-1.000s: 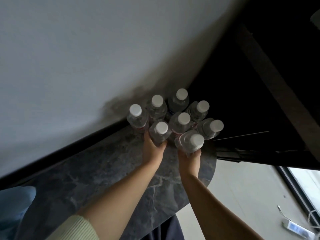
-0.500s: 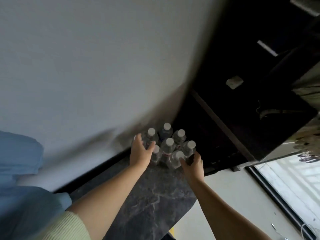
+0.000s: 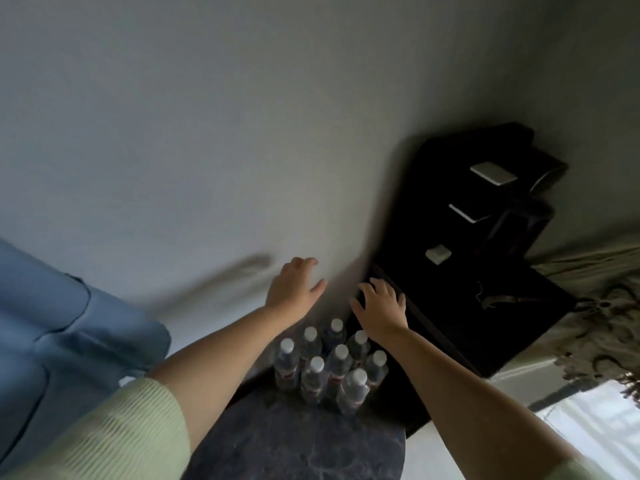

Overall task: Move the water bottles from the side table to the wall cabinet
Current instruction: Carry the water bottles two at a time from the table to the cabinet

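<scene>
Sleeves of pale green knit (image 3: 114, 434) framed the lower view, with a blue cushion (image 3: 52, 327) at the left. Beyond them the dark marbled table (image 3: 294, 445) carried the water bottles (image 3: 329, 368), eight white-capped ones standing upright in a tight cluster at its far edge, by the grey wall (image 3: 207, 133). Above the cluster the left hand (image 3: 294, 287) was raised with fingers loosely spread, holding nothing. The right hand (image 3: 381, 306) reached beside it, fingers apart and empty, against the lower edge of the black wall cabinet (image 3: 467, 278). Three small pale objects (image 3: 493, 173) showed further up the cabinet, too blurred to identify.
</scene>
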`<act>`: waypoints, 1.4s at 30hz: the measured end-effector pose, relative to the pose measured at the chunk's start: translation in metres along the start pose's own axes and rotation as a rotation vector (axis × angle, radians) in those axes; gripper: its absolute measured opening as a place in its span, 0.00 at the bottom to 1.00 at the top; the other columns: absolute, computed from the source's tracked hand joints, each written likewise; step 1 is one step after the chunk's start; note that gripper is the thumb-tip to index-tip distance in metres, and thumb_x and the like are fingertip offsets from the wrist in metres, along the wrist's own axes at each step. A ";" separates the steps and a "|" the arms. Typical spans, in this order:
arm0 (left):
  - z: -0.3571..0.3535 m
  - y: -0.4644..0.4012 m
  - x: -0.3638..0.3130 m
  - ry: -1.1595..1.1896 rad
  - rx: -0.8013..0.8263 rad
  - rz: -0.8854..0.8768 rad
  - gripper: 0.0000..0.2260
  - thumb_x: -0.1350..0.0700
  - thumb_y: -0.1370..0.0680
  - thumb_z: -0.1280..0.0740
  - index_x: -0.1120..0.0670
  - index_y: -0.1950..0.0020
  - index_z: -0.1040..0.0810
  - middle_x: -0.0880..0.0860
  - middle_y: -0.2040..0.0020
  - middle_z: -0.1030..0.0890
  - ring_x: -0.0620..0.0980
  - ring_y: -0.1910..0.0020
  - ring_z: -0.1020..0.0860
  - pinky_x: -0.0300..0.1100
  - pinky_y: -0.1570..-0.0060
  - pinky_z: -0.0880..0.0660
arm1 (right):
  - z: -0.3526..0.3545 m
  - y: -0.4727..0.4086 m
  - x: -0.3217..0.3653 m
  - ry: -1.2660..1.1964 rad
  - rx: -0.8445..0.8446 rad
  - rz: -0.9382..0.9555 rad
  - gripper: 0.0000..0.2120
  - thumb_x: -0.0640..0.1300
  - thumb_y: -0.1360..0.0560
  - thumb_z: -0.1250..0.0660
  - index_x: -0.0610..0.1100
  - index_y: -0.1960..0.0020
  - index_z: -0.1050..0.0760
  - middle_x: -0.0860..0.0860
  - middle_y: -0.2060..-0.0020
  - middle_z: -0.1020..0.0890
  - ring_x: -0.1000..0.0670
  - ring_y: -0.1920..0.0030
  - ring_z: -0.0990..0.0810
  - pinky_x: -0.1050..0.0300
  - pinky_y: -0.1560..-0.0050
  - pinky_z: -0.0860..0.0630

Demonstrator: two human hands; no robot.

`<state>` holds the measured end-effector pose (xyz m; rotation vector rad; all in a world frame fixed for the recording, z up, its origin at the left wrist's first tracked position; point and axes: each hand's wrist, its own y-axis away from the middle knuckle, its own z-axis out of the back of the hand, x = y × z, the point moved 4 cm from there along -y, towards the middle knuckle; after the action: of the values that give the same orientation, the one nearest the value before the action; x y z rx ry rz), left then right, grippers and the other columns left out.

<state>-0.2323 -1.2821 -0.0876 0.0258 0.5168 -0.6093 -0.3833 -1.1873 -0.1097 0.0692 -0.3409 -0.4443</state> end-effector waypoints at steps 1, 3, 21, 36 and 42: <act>0.007 -0.001 -0.002 -0.079 0.005 -0.038 0.22 0.45 0.20 0.40 0.54 0.30 0.33 0.55 0.34 0.28 0.55 0.36 0.28 0.50 0.41 0.28 | 0.006 -0.001 0.003 0.043 -0.001 0.032 0.24 0.56 0.18 0.48 0.48 0.25 0.38 0.48 0.23 0.44 0.46 0.22 0.51 0.37 0.24 0.55; 0.018 -0.002 -0.004 -0.206 0.020 -0.079 0.22 0.44 0.20 0.42 0.54 0.30 0.33 0.55 0.35 0.27 0.56 0.37 0.28 0.50 0.41 0.29 | 0.013 -0.003 0.007 0.089 -0.002 0.077 0.24 0.55 0.18 0.50 0.48 0.25 0.39 0.48 0.23 0.43 0.46 0.22 0.52 0.36 0.25 0.57; -0.001 0.081 -0.011 -0.334 -0.098 0.474 0.24 0.40 0.18 0.52 0.53 0.31 0.30 0.53 0.32 0.28 0.53 0.32 0.32 0.52 0.32 0.38 | 0.007 -0.014 0.020 0.317 0.169 0.595 0.25 0.58 0.17 0.57 0.50 0.24 0.43 0.50 0.22 0.46 0.49 0.22 0.53 0.38 0.24 0.53; 0.039 0.314 -0.043 -0.446 -0.243 1.059 0.23 0.40 0.19 0.48 0.52 0.31 0.31 0.54 0.35 0.26 0.55 0.35 0.29 0.52 0.34 0.35 | -0.036 0.128 0.107 0.257 0.294 1.133 0.24 0.58 0.17 0.53 0.49 0.25 0.40 0.49 0.23 0.43 0.47 0.23 0.45 0.44 0.25 0.47; 0.042 0.495 -0.118 -0.476 -0.342 1.383 0.26 0.37 0.20 0.48 0.53 0.30 0.31 0.54 0.34 0.25 0.54 0.34 0.28 0.49 0.35 0.33 | -0.058 0.279 0.129 0.262 0.359 1.485 0.20 0.52 0.17 0.49 0.48 0.28 0.36 0.45 0.27 0.37 0.43 0.26 0.39 0.42 0.28 0.39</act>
<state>-0.0218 -0.8183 -0.0582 -0.0822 0.0471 0.8198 -0.1402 -0.9920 -0.0862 0.1963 -0.1367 1.0927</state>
